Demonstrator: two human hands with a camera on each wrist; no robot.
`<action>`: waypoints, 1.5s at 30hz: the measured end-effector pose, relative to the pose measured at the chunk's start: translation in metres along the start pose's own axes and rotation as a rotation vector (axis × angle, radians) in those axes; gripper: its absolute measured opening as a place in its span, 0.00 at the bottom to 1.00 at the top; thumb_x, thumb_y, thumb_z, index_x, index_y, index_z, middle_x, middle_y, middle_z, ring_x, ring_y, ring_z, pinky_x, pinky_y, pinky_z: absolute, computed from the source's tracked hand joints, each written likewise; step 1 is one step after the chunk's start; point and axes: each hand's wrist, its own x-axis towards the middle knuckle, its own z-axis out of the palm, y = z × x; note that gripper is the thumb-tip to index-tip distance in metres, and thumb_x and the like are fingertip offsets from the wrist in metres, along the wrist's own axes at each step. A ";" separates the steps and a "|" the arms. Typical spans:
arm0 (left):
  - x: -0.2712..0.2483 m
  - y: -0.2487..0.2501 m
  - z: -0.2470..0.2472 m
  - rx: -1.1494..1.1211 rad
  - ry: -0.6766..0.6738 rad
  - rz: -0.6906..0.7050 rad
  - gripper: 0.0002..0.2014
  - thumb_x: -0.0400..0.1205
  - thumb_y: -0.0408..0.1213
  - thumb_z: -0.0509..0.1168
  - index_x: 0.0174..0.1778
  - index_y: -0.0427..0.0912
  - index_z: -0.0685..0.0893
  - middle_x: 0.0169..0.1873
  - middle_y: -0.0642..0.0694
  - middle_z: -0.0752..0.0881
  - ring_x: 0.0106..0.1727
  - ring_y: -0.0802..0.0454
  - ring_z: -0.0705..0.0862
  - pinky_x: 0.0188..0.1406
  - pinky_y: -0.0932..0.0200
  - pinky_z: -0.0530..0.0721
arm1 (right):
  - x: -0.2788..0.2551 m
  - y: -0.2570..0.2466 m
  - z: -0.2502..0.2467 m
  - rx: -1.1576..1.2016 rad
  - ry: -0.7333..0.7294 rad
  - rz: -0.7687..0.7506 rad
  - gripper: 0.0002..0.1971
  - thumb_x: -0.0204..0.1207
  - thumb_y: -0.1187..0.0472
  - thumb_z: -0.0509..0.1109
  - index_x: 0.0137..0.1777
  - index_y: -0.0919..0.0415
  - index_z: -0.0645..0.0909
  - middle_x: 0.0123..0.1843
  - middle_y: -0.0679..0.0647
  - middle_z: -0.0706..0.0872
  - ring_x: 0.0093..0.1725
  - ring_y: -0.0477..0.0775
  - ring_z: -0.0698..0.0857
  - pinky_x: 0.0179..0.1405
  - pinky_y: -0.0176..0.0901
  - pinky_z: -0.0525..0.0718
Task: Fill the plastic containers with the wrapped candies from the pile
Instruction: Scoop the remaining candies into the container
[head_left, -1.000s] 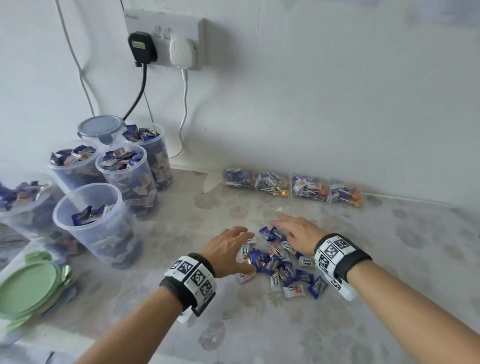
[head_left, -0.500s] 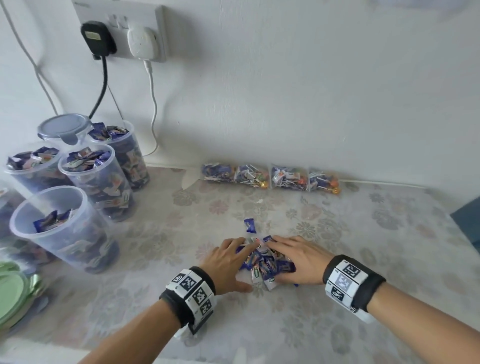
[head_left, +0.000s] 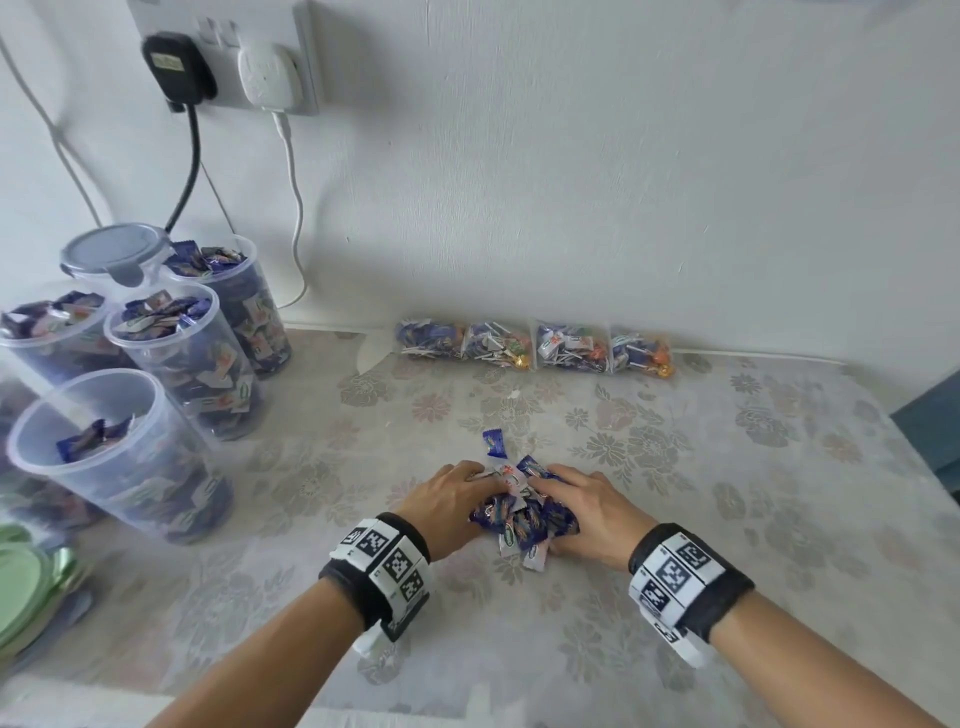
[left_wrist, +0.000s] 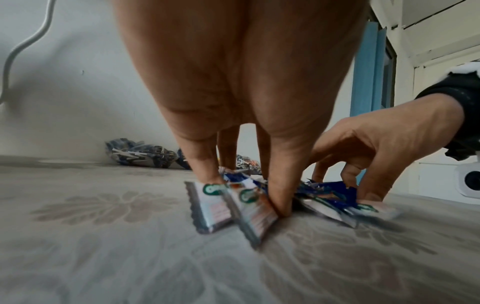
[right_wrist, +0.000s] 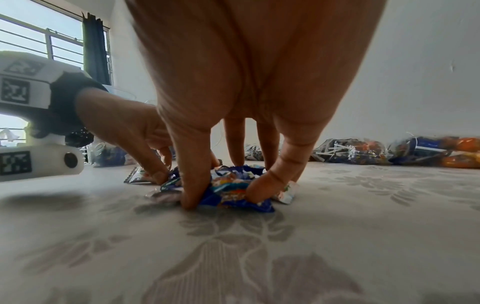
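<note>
Floral-clothed table (head_left: 727, 519) under candy pile (head_left: 524, 519), containers (head_left: 130, 462), lollipop bags (head_left: 535, 345)

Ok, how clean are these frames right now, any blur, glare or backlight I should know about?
Head view: sharp at the pile of blue and white wrapped candies, soft and smeared around the clear plastic containers at the left edge. Left wrist view: motion blur on the candies beside the right hand. Right wrist view: bright window behind the left hand, no glare on the candies.
</note>
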 end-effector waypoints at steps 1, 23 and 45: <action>0.001 -0.001 -0.001 -0.018 0.011 0.003 0.29 0.81 0.43 0.69 0.79 0.56 0.71 0.76 0.43 0.72 0.73 0.42 0.74 0.70 0.50 0.75 | 0.003 -0.002 0.001 0.015 0.008 0.004 0.41 0.71 0.46 0.74 0.83 0.45 0.62 0.78 0.51 0.67 0.69 0.65 0.73 0.72 0.51 0.70; 0.011 -0.015 -0.003 0.018 0.023 0.129 0.24 0.83 0.40 0.68 0.76 0.59 0.78 0.74 0.45 0.77 0.70 0.42 0.78 0.69 0.48 0.76 | 0.031 -0.013 -0.003 -0.079 0.073 0.041 0.23 0.77 0.50 0.70 0.73 0.46 0.74 0.68 0.52 0.73 0.62 0.63 0.74 0.57 0.55 0.80; 0.004 -0.026 -0.006 0.111 -0.008 0.076 0.28 0.80 0.53 0.68 0.77 0.62 0.72 0.79 0.45 0.68 0.75 0.43 0.72 0.67 0.47 0.79 | 0.031 -0.013 -0.008 -0.089 0.062 0.026 0.27 0.75 0.45 0.70 0.73 0.42 0.69 0.61 0.53 0.70 0.58 0.60 0.75 0.51 0.52 0.82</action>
